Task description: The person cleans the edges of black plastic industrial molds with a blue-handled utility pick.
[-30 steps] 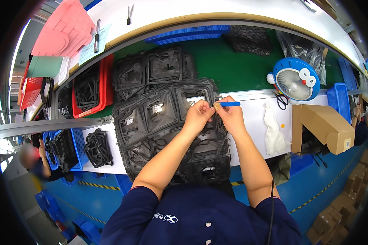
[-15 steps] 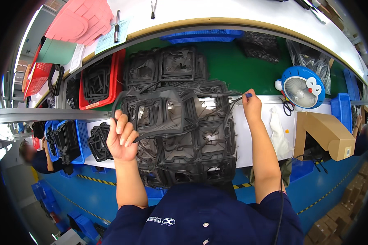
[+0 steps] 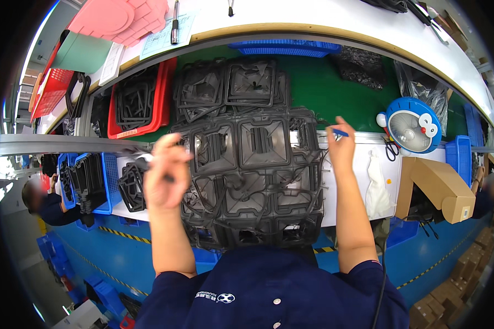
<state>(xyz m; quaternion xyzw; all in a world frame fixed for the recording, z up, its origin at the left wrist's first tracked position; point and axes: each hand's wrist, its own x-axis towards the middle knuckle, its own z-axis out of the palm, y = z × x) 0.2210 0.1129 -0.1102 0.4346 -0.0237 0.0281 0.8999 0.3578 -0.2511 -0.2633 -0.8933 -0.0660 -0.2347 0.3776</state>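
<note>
My left hand (image 3: pixel 167 172) is raised over the left side of the pile, smeared by motion. A blurred dark and whitish shape lies beside its fingers, and I cannot make out whether they touch it. My right hand (image 3: pixel 341 143) is closed on a small blue stick-like tool (image 3: pixel 340 132) beside the pile's right edge. Between the hands spreads a broad pile of black rectangular frames (image 3: pixel 264 142) with thin grey sheeting inside, some tangled with dark strips. Another small stack of black frames (image 3: pixel 132 186) lies left of my left hand.
A red bin (image 3: pixel 162 98) and a blue basket (image 3: pixel 111 183), both with black frames, stand left. To the right are black scissors (image 3: pixel 391 149), a blue cartoon-faced fan (image 3: pixel 411 126), a white cloth (image 3: pixel 376 189) and an open cardboard box (image 3: pixel 439 186). A metal rail (image 3: pixel 66 143) crosses at left.
The black frame that hung between my hands is gone from there, uncovering the pile. My left hand has turned and blurred; my right hand stays near its place with the blue tool tilted differently.
</note>
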